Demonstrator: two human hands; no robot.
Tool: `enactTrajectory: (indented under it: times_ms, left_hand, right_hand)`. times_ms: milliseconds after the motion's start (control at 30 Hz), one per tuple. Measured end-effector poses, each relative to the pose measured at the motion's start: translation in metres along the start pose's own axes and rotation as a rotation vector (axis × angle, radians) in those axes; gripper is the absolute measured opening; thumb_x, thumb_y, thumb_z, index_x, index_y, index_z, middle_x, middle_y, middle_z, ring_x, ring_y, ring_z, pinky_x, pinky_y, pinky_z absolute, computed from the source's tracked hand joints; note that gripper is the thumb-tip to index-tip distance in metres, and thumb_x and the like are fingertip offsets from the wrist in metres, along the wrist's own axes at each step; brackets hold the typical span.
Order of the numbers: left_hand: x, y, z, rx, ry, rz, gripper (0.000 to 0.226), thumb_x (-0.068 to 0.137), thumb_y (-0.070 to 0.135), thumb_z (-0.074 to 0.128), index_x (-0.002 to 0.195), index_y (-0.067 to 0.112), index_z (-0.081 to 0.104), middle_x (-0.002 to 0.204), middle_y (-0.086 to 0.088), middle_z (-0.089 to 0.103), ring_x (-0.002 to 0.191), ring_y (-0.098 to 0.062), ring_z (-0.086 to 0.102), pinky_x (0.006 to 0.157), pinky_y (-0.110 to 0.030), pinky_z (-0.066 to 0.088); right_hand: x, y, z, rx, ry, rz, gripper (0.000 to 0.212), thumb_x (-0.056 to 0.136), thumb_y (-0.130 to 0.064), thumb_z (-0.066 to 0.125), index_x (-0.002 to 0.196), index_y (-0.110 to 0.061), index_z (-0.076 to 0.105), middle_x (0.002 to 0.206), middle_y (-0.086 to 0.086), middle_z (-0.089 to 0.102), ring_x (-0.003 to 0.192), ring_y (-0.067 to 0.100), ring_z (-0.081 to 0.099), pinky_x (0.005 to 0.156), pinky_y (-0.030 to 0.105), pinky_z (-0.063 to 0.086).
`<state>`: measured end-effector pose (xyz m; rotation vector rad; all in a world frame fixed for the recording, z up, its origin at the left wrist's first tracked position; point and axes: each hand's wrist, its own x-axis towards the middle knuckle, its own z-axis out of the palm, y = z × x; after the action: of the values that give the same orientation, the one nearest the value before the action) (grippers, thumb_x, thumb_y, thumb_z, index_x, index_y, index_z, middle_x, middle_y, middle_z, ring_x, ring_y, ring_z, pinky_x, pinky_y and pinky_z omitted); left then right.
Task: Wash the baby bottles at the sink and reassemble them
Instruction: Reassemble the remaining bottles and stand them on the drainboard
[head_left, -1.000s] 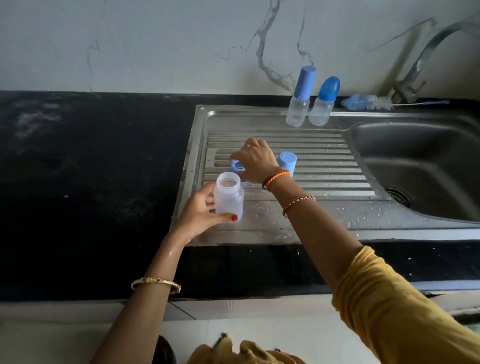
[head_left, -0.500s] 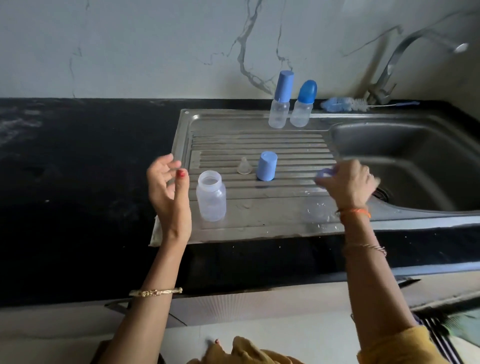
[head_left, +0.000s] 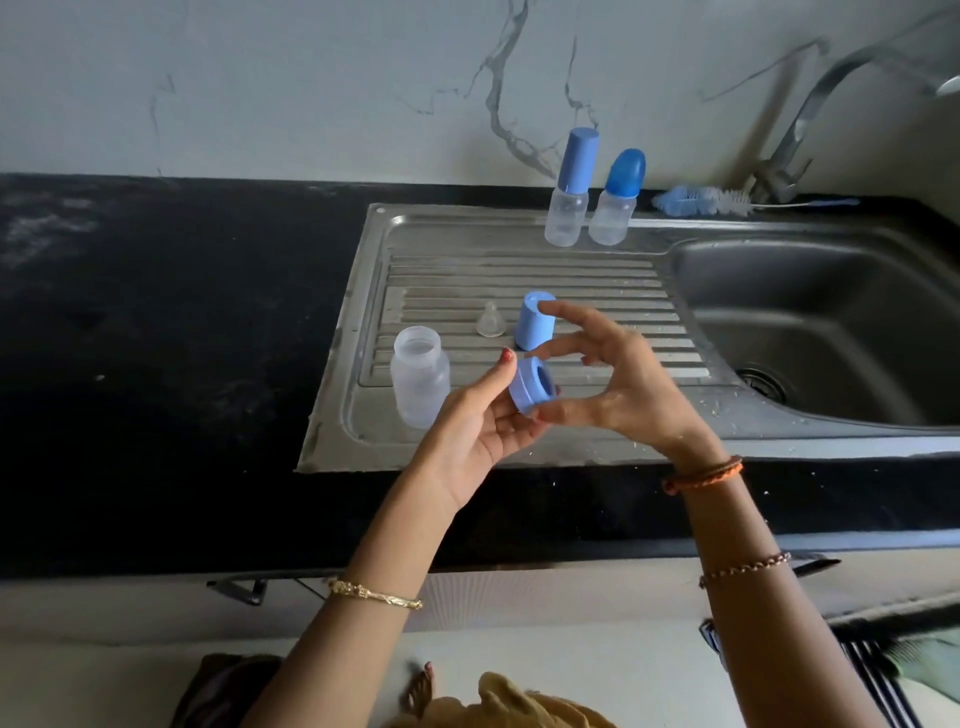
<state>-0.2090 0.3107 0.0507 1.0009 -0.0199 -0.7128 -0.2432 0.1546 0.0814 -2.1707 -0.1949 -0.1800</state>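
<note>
A blue screw ring (head_left: 529, 391) is held over the drainboard (head_left: 519, 270) front. My left hand (head_left: 480, 426) grips it from below and the left, thumb on top. My right hand (head_left: 621, 376) pinches its right side between thumb and middle finger, with the index finger stretched out above. An open, capless clear bottle (head_left: 420, 382) stands upright just left of my left hand. A clear nipple (head_left: 491, 322) and a blue cap (head_left: 535, 325) sit on the ribs behind the ring.
Two assembled bottles, one with a tall cap (head_left: 569, 200) and one with a rounded cap (head_left: 618, 205), stand at the drainboard's back edge. A bottle brush (head_left: 701, 200) lies by the tap (head_left: 805, 119). The sink basin (head_left: 831, 322) is right, the black counter (head_left: 156, 338) left.
My left hand let go of the open bottle, which now stands on the drainboard. My right hand carried the blue ring out to the right, then back to the middle, where both hands now hold it.
</note>
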Motion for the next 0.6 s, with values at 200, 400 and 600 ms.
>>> enactTrajectory:
  times_ms: [200,400,600]
  left_hand:
    - [0.007,-0.01,-0.009,-0.085,0.13,-0.099,0.028,0.09,0.034,0.053,0.093,0.007,0.063,0.083,-0.013,0.071,0.067,-0.017,0.068,0.057,-0.021,0.055]
    - [0.014,-0.017,-0.01,-0.118,0.215,-0.158,0.031,0.091,0.031,0.053,0.1,0.003,0.061,0.094,-0.017,0.067,0.079,-0.021,0.066,0.057,-0.022,0.056]
    - [0.021,-0.013,-0.008,-0.064,0.24,-0.146,0.028,0.092,0.028,0.053,0.099,0.002,0.061,0.096,-0.017,0.066,0.079,-0.021,0.065,0.062,-0.024,0.056]
  right_hand:
    - [0.054,0.021,-0.011,-0.16,0.064,0.122,0.04,0.079,-0.026,0.072,0.116,-0.017,0.062,0.102,-0.003,0.069,0.104,0.011,0.063,0.091,0.028,0.047]
    - [0.136,0.035,0.019,-0.959,-0.011,0.087,0.041,0.085,-0.041,0.06,0.122,-0.024,0.058,0.12,0.004,0.062,0.116,0.026,0.05,0.097,0.036,0.036]
    - [0.158,0.037,0.046,-1.318,-0.122,0.014,0.021,0.087,-0.03,0.058,0.104,-0.018,0.061,0.108,0.005,0.063,0.109,0.025,0.05,0.089,0.033,0.032]
